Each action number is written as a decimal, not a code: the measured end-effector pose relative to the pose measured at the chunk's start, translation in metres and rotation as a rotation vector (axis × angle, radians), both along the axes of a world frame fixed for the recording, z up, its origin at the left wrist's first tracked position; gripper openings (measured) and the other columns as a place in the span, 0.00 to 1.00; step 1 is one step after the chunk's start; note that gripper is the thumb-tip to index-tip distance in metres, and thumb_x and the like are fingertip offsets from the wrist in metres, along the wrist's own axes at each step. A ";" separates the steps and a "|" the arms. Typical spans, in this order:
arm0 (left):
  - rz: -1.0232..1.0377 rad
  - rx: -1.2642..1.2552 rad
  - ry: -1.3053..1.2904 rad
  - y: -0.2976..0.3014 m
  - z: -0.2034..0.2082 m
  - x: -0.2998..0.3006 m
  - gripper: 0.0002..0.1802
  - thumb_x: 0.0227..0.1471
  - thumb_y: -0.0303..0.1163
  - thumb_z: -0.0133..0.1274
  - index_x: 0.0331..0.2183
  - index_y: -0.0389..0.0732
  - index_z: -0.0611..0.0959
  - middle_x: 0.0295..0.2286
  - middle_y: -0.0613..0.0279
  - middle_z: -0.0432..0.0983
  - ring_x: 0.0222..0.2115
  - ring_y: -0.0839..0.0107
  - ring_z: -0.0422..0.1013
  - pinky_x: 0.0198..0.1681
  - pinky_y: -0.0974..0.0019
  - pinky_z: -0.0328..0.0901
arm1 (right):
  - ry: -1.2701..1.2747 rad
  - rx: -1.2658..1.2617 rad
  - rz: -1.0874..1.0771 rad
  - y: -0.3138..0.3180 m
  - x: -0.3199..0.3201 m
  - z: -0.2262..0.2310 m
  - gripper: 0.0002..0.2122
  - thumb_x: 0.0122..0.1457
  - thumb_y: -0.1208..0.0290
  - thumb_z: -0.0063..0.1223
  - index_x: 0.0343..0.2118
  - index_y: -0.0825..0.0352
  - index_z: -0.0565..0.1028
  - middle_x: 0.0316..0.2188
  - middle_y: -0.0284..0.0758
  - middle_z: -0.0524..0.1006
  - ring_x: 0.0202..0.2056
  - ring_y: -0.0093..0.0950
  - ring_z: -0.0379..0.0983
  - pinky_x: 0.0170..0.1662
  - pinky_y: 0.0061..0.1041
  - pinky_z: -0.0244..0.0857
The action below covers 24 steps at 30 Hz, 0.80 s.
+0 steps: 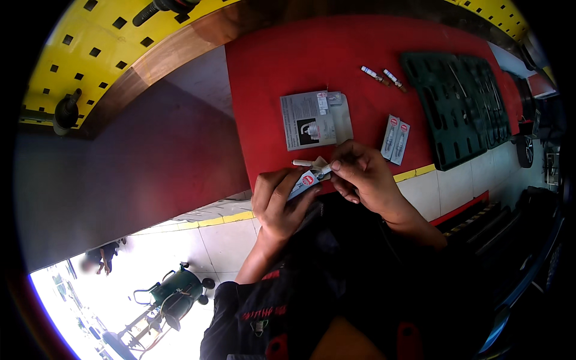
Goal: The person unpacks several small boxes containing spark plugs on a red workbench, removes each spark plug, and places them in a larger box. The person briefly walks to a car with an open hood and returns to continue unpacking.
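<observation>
Over the near edge of the red work surface (258,96), my left hand (277,203) is closed round a small white-and-grey spark plug box (305,182). My right hand (367,175) pinches a white spark plug (326,170) at the box's opened end; how far it sits inside is hidden. Just beyond my left fingers lies another slim white piece (302,162), probably a spark plug. A larger grey carton (300,120) lies flat with its flap open. Two similar small boxes (390,133) rest side by side to the right. Farther back are two spark plugs (375,75).
An open dark green tool case (444,111) lies at the right of the red surface. Yellow pegboard (96,54) with hanging tools stands at the back left. On the floor at lower left is a green wheeled tank (177,288), and a person (105,258) is beyond it.
</observation>
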<state>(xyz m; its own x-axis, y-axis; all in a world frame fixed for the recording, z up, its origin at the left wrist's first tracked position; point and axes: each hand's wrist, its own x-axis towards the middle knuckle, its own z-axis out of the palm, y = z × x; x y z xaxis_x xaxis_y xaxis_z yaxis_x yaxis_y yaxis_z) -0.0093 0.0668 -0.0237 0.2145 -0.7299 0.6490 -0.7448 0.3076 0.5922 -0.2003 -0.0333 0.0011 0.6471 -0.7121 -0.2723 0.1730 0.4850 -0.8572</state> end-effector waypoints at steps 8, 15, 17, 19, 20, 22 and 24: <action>0.054 0.101 0.310 0.007 0.000 0.008 0.22 0.46 0.23 0.73 0.44 0.32 0.85 0.39 0.55 0.81 0.39 0.64 0.77 0.44 0.64 0.70 | -0.224 -0.044 -0.373 -0.014 -0.002 0.006 0.11 0.74 0.63 0.55 0.43 0.67 0.74 0.25 0.30 0.73 0.18 0.19 0.69 0.18 0.20 0.57; 0.009 0.029 0.678 0.012 -0.018 0.018 0.17 0.59 0.27 0.66 0.48 0.31 0.82 0.40 0.59 0.82 0.41 0.72 0.76 0.50 0.68 0.68 | 0.447 -1.185 0.015 -0.039 0.008 0.022 0.08 0.68 0.72 0.61 0.43 0.69 0.75 0.36 0.36 0.81 0.35 0.34 0.82 0.34 0.34 0.74; -0.013 0.033 0.707 0.010 -0.017 0.019 0.17 0.60 0.27 0.66 0.48 0.31 0.82 0.40 0.59 0.82 0.42 0.72 0.76 0.51 0.68 0.69 | 0.602 -1.495 0.136 -0.040 0.016 0.036 0.09 0.61 0.74 0.62 0.43 0.69 0.76 0.37 0.39 0.82 0.36 0.40 0.82 0.38 0.39 0.77; -0.022 0.034 0.714 0.011 -0.019 0.019 0.17 0.60 0.28 0.66 0.48 0.31 0.82 0.40 0.58 0.82 0.43 0.72 0.77 0.51 0.67 0.69 | 0.763 -1.618 0.274 -0.044 0.021 0.041 0.09 0.60 0.74 0.61 0.42 0.68 0.77 0.36 0.38 0.81 0.37 0.39 0.82 0.38 0.37 0.78; -0.022 0.027 0.713 0.011 -0.020 0.020 0.17 0.60 0.28 0.66 0.48 0.31 0.82 0.40 0.58 0.82 0.43 0.72 0.77 0.51 0.68 0.69 | 0.845 -1.677 0.345 -0.045 0.024 0.042 0.09 0.59 0.74 0.60 0.41 0.67 0.77 0.35 0.38 0.81 0.37 0.38 0.83 0.38 0.37 0.79; -0.021 0.017 0.714 0.012 -0.021 0.020 0.17 0.60 0.28 0.67 0.48 0.31 0.82 0.40 0.59 0.82 0.42 0.72 0.77 0.51 0.68 0.69 | 0.893 -1.741 0.381 -0.045 0.031 0.042 0.07 0.58 0.73 0.59 0.38 0.66 0.78 0.35 0.36 0.80 0.38 0.37 0.83 0.37 0.36 0.79; -0.010 0.003 0.728 0.010 -0.020 0.018 0.18 0.58 0.28 0.68 0.47 0.32 0.82 0.39 0.59 0.81 0.41 0.72 0.76 0.49 0.69 0.69 | 0.934 -1.774 0.425 -0.043 0.039 0.040 0.06 0.57 0.72 0.59 0.37 0.65 0.80 0.37 0.35 0.80 0.39 0.35 0.83 0.38 0.35 0.79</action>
<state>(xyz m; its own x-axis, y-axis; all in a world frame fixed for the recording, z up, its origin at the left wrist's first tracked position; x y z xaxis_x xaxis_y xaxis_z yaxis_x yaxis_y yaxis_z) 0.0088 0.0769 -0.0432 0.5849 -0.7355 0.3420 -0.1586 0.3098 0.9375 -0.1615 -0.0763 0.0406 0.9127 -0.3886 0.1259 -0.3811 -0.9210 -0.0804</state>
